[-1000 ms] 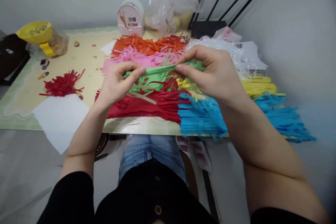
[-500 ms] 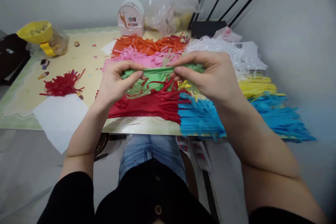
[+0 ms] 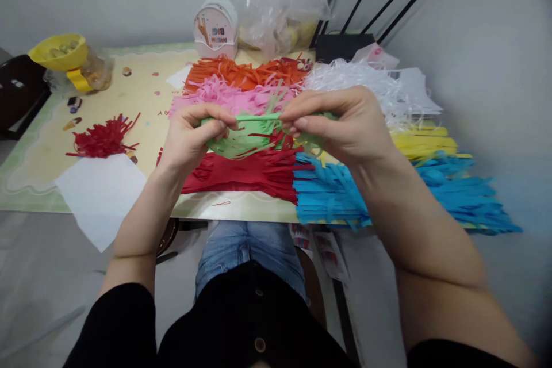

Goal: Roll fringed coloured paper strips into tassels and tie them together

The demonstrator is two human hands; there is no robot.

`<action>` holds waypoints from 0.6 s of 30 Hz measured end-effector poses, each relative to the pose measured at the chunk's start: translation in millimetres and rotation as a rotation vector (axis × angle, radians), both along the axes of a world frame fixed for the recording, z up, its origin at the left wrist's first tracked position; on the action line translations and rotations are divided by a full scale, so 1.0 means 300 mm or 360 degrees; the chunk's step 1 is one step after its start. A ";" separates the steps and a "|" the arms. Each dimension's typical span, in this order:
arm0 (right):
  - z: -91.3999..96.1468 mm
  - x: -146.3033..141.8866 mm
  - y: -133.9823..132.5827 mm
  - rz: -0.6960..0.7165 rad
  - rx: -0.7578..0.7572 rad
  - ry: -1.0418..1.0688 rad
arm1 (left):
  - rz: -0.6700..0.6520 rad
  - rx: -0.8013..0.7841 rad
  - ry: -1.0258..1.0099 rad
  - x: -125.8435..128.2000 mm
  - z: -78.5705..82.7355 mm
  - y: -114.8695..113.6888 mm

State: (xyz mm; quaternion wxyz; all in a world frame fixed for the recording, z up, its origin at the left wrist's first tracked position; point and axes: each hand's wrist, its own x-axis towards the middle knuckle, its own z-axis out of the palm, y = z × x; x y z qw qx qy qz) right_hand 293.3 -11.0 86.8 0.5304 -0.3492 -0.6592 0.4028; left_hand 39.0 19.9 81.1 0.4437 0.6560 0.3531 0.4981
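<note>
At the left of our table (image 3: 38,135), a red tassel (image 3: 103,139) lies just beside white paper (image 3: 101,195). Our left hand (image 3: 192,132) pinches green paper (image 3: 259,118) between thumb and fingers. Its narrow band spans the gap between our hands, above the red fringe (image 3: 245,172). Our right hand (image 3: 342,123) pinches it too. Rightward, we have blue fringe (image 3: 461,190) and yellow fringe (image 3: 425,142).

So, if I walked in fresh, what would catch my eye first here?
Probably the narrow, bright green paper-like twist, pinched between the bare left hand and bare right hand at the centre. Then the vivid fringes around it: orange paper-like strips farther back, sky-blue paper-like strips nearer on the right. Off left, a dark red paper-like tuft sits next to a flat white sheet.
</note>
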 end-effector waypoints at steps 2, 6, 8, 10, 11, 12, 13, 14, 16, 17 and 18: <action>0.002 -0.009 -0.005 -0.0106 0.0007 -0.0064 | 0.0062 0.0045 0.0092 -0.004 -0.016 -0.011; 0.013 -0.039 -0.037 -0.0413 0.0152 -0.0333 | 0.0110 0.0270 0.0277 -0.019 -0.020 -0.035; 0.019 -0.048 -0.053 -0.0468 0.0316 -0.0497 | -0.0019 0.0316 0.0428 -0.028 0.001 -0.035; 0.022 -0.049 -0.061 -0.0430 0.0465 -0.0666 | -0.0164 0.0368 0.0598 -0.031 0.033 -0.023; 0.023 -0.047 -0.062 -0.0383 0.0524 -0.0744 | -0.0217 0.0405 0.0671 -0.029 0.049 -0.013; 0.023 -0.044 -0.061 -0.0328 0.0580 -0.0810 | -0.0256 0.0444 0.0724 -0.025 0.064 -0.002; 0.023 -0.041 -0.060 -0.0273 0.0636 -0.0863 | -0.0291 0.0473 0.0761 -0.019 0.076 0.009; 0.023 -0.038 -0.059 -0.0225 0.0687 -0.0906 | -0.0336 0.0485 0.0792 -0.012 0.084 0.020; 0.023 -0.030 -0.059 -0.0156 0.0747 -0.0979 | -0.0447 0.0474 0.0864 0.000 0.091 0.038; 0.024 -0.026 -0.061 -0.0126 0.0758 -0.1011 | -0.0468 0.0480 0.0901 0.004 0.090 0.045; 0.025 -0.023 -0.064 -0.0095 0.0761 -0.1040 | -0.0450 0.0503 0.0937 0.008 0.086 0.050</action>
